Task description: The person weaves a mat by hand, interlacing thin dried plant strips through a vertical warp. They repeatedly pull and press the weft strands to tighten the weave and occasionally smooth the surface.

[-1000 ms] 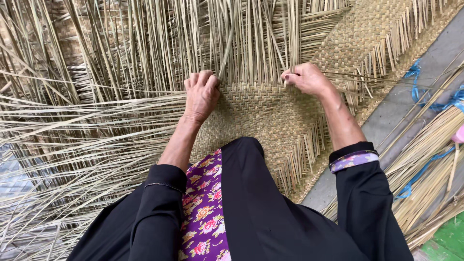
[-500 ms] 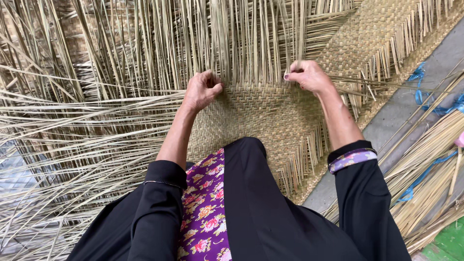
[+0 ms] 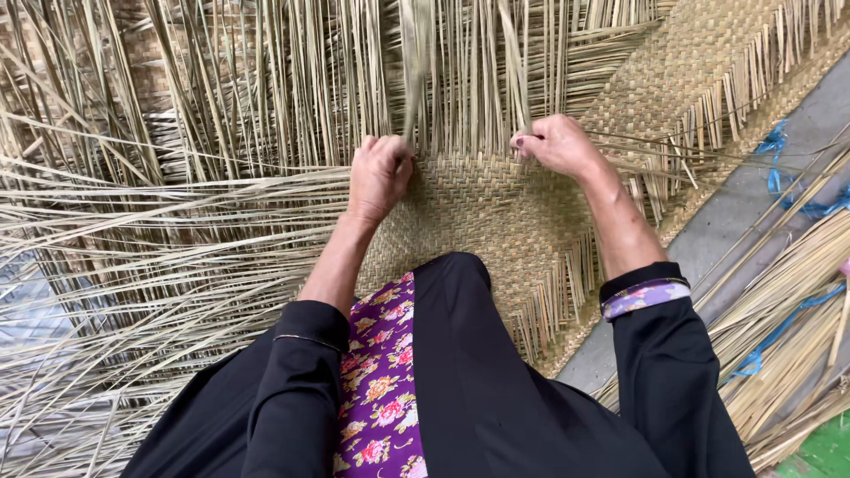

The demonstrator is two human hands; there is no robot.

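Note:
A half-woven straw mat (image 3: 496, 221) lies on the floor under me, its woven part tan and tight. Long loose reed strips (image 3: 292, 97) fan out from its far edge and to the left. My left hand (image 3: 379, 174) is closed in a fist at the weaving edge, gripping an upright strip (image 3: 414, 62) that is blurred above it. My right hand (image 3: 556, 143) sits at the same edge further right, fingers pinched on thin strips there. Black sleeves and a purple flowered cloth (image 3: 381, 389) fill the bottom of the view.
A grey floor strip (image 3: 735, 212) runs along the mat's right side. Bundles of dry reeds (image 3: 788, 345) tied with blue string (image 3: 779, 159) lie at the right. Loose strips (image 3: 115, 292) cover the left. A green patch shows at the bottom right corner.
My left hand has closed from flat on the mat into a fist and pulled a strip upward. My right hand stayed at the weaving edge.

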